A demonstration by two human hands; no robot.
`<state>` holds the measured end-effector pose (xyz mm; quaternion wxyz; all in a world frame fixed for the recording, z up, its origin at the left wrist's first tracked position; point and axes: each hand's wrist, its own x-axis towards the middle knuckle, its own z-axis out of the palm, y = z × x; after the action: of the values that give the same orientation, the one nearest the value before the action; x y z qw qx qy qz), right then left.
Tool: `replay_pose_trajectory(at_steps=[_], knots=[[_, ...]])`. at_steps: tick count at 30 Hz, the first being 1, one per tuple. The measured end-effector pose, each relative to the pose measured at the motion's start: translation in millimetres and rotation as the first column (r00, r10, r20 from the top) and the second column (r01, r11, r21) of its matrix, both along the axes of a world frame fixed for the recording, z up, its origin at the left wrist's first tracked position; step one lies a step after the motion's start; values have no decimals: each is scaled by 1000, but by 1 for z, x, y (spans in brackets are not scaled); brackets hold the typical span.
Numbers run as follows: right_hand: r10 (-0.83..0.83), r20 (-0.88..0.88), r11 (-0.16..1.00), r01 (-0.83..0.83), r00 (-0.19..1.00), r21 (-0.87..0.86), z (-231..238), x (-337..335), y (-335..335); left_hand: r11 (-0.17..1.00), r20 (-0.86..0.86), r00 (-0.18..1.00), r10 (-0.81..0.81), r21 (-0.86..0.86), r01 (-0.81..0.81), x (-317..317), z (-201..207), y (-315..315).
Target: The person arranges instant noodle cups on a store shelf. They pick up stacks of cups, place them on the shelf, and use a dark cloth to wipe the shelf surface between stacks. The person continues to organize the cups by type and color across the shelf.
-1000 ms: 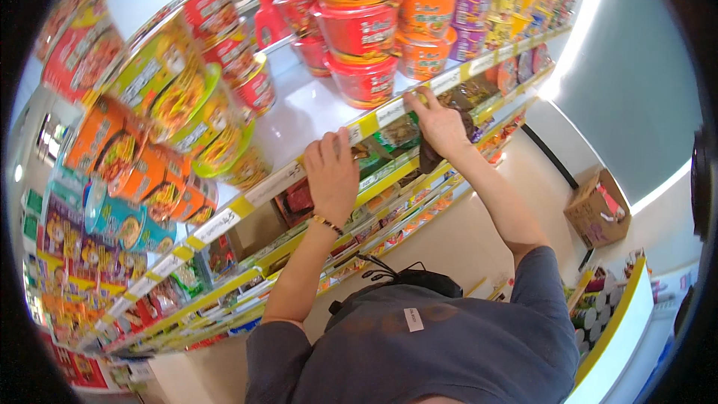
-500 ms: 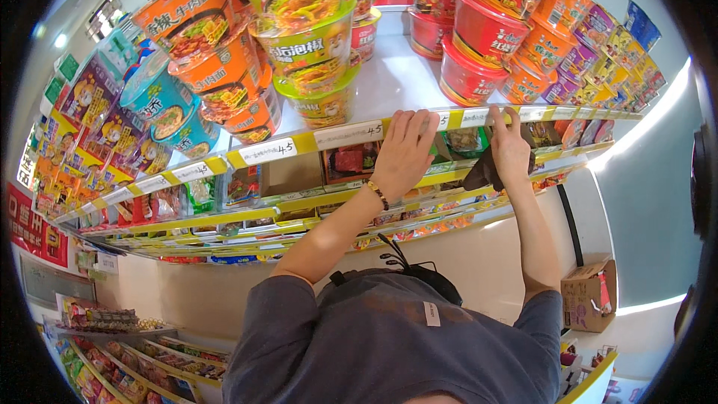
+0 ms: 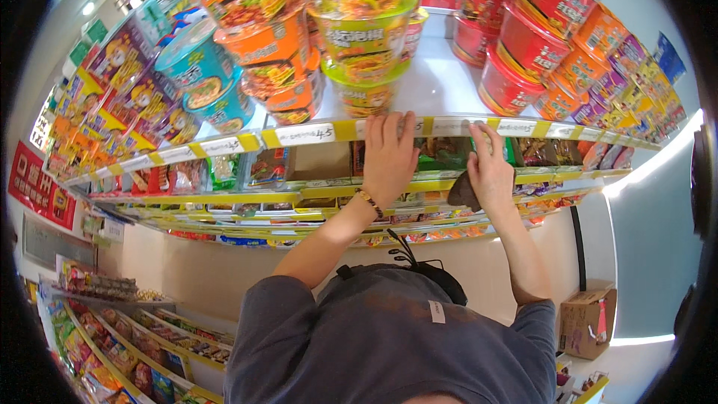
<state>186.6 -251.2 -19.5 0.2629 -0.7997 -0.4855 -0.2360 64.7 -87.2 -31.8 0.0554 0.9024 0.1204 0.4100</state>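
My left hand [image 3: 390, 158], a beaded bracelet on its wrist, lies with fingers stretched over the yellow-and-white label strip [image 3: 299, 135] along the top shelf's front edge. To its right, my right hand [image 3: 491, 178] has its upper fingertips at the same strip. Its lower fingers are curled in, and a dark brown cloth [image 3: 464, 193] hangs out beside the palm. Just above my left hand stands a stack of green noodle cups [image 3: 366, 49]. Red noodle cups [image 3: 516, 78] are stacked behind and to the right of my right hand.
Orange noodle cups [image 3: 269, 60] and teal noodle cups [image 3: 198, 67] stand farther left on the top shelf. Lower shelves hold packaged snacks [image 3: 269, 166]. A cardboard box [image 3: 588, 320] sits on the floor at right; another snack rack [image 3: 142, 344] is at lower left.
Both hands have shifted left along the label strip, relative to the cups. The whole view has turned a little, so the cup stacks appear farther right.
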Motion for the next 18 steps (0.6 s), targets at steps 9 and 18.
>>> replay_pose_trajectory(at_steps=[9, 18], knots=[[99, 22, 990, -97, 995, -99, -11, -39, 61, 993, 18, 1000, 0, 120, -2, -1, -10, 17], [39, 16, 992, -37, 999, -124, -14, -49, 68, 996, 28, 1000, -1, 92, -2, -9, -8, 18]])
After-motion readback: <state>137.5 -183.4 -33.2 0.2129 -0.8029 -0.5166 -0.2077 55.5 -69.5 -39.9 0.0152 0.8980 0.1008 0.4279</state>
